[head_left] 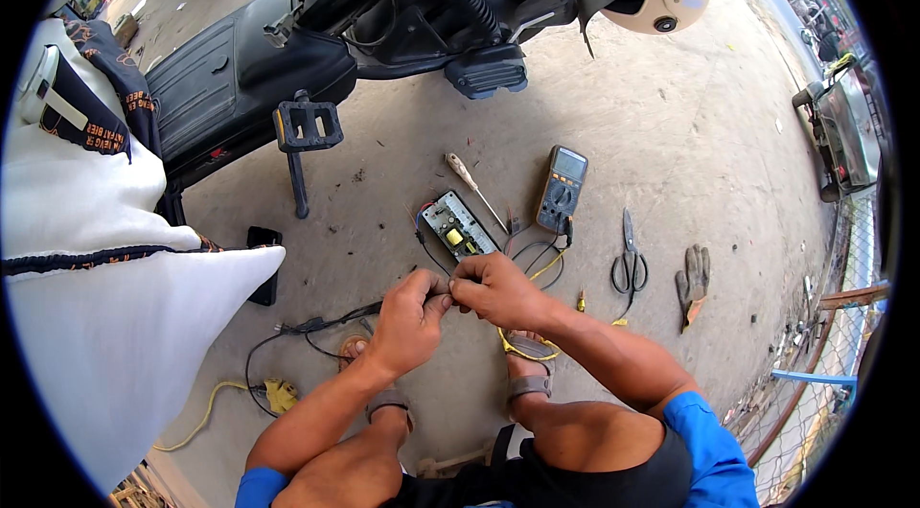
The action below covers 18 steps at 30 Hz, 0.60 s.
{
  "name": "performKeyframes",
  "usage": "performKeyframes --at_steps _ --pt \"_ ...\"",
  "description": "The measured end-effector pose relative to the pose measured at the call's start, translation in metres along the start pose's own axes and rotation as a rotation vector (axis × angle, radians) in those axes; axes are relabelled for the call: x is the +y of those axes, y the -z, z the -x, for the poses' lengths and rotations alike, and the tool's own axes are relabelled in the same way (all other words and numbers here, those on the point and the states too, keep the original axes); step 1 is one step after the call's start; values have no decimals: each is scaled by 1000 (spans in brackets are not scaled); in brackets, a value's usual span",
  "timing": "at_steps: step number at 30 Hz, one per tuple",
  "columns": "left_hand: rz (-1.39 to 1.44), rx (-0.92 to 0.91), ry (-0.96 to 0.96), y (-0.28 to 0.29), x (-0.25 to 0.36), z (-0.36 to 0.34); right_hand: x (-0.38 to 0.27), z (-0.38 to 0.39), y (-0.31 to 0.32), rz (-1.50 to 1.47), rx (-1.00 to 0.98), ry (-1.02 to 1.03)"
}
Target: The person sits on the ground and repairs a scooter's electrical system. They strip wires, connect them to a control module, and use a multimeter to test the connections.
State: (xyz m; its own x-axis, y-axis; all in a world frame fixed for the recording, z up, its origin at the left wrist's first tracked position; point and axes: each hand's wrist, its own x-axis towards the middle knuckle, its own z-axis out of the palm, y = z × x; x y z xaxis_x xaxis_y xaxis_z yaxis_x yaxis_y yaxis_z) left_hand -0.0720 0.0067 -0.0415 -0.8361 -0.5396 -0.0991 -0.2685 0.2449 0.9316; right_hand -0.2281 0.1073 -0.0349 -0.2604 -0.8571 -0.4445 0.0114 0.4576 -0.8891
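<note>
My left hand (407, 321) and my right hand (495, 289) meet in front of me, fingertips pinched close together. What they hold between them is too small to make out. Just beyond them lies an open charger-like case with a circuit board (443, 218) and a yellow component on it. A thin dark wire (433, 257) runs from beside this board toward my fingers. Past the board rests a screwdriver (464, 169) with a pale handle. To its right is a dark multimeter (563, 184), its leads (548, 244) trailing toward my right hand.
Scissors (629, 259) and a grey work glove (692, 283) lie at the right. Black cable (326, 324) and a yellow plug-like block (280, 396) are at the left. An electric bike (249, 57) stands ahead, a pale helmet (671, 2) hanging on it. White cloth (105, 316) hangs at the left.
</note>
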Motion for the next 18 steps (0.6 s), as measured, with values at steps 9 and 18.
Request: performKeyframes --at_steps 9,18 --pt "352 -4 90 7 4 -21 96 -51 123 -20 709 -63" --pt "690 21 262 12 -31 -62 145 -76 177 621 790 143"
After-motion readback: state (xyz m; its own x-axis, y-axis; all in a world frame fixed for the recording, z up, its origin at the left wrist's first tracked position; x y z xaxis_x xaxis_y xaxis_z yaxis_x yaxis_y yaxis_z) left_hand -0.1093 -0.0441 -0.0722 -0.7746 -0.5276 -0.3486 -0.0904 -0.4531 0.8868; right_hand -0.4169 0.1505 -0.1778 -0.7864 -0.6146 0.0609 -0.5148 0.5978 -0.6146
